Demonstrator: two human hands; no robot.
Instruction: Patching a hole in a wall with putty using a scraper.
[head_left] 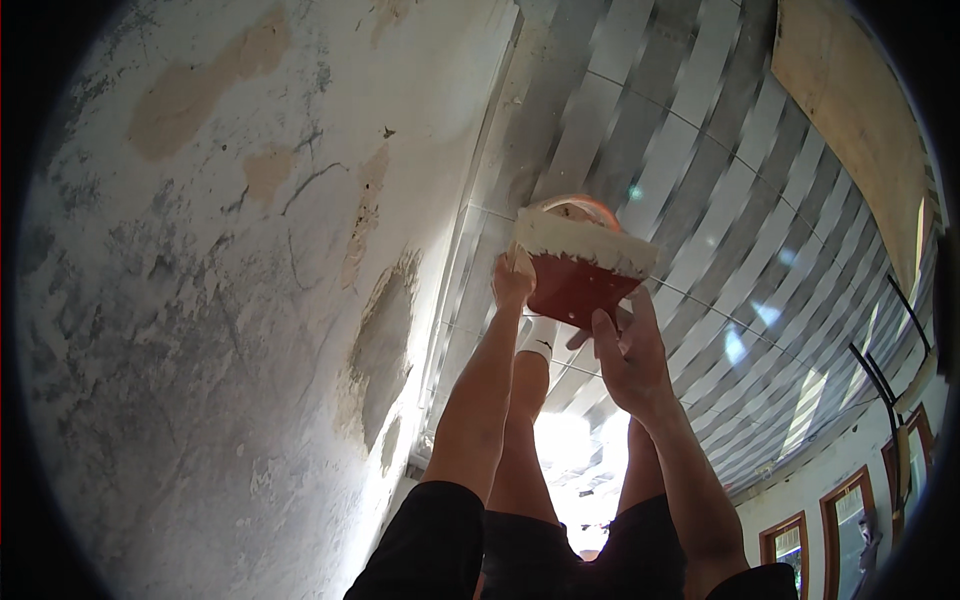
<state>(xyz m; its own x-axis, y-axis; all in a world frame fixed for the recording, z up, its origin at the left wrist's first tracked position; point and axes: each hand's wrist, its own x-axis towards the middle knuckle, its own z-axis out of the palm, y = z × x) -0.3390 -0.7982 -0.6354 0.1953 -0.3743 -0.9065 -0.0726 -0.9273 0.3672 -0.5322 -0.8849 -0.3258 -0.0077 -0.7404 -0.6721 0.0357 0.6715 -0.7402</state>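
A red flat board [575,288] is tilted in front of me, with a thick band of pale, wet-looking putty [590,242] along its far edge. My left hand [514,280] is closed at the board's left edge, next to a putty-smeared pale part. At the near right corner, my right hand [632,355] has its thumb and fingers around the board, some of them hidden beneath it. Just beyond the putty, the curved orange rim [597,207] of a container shows; the board covers most of it.
To my left stands a wall [230,400] with cracks, stains and a rough grey patch [383,345]. The floor has grey and white striped tiles [690,150]. A tan panel [855,110] is at the far right, above dark bars [875,375] and wood-framed windows [848,520].
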